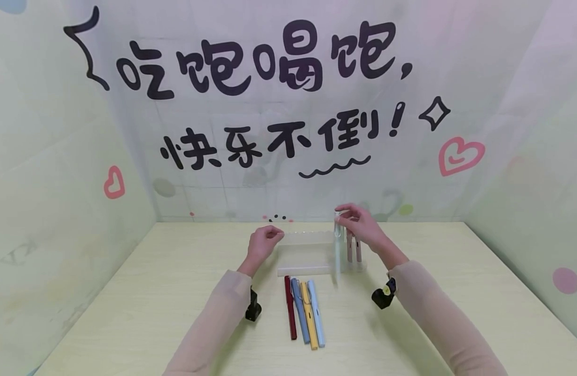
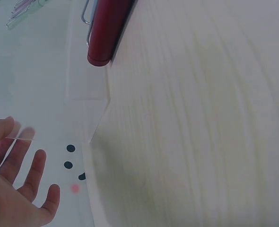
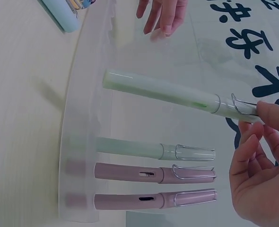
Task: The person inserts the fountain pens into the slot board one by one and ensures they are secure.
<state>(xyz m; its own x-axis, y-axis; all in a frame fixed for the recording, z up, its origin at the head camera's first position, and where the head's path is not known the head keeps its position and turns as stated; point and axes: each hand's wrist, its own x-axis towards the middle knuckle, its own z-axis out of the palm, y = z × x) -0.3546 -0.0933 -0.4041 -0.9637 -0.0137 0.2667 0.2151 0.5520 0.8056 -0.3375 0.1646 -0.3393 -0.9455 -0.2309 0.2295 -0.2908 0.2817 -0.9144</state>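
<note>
My right hand [image 3: 267,161] pinches a pale green pen [image 3: 158,92] by its clip end, between thumb and fingers. In the head view this pen stands nearly upright in front of a clear plastic pen rack [image 1: 304,270]. Two mauve pens [image 3: 130,201] and another pale green pen [image 3: 130,147] sit side by side at the rack's right end. At the rack's upper left corner, my left hand [image 1: 265,244] pinches the clear panel between thumb and forefinger; its other fingers spread loosely in the left wrist view.
In front of the rack lie a dark red pen [image 1: 290,308], a blue pen [image 1: 301,313], a yellow pen [image 1: 310,324] and a light blue pen [image 1: 318,316], close together on the pale wooden table [image 1: 175,292]. A printed backdrop [image 1: 250,198] rises behind the table's far edge.
</note>
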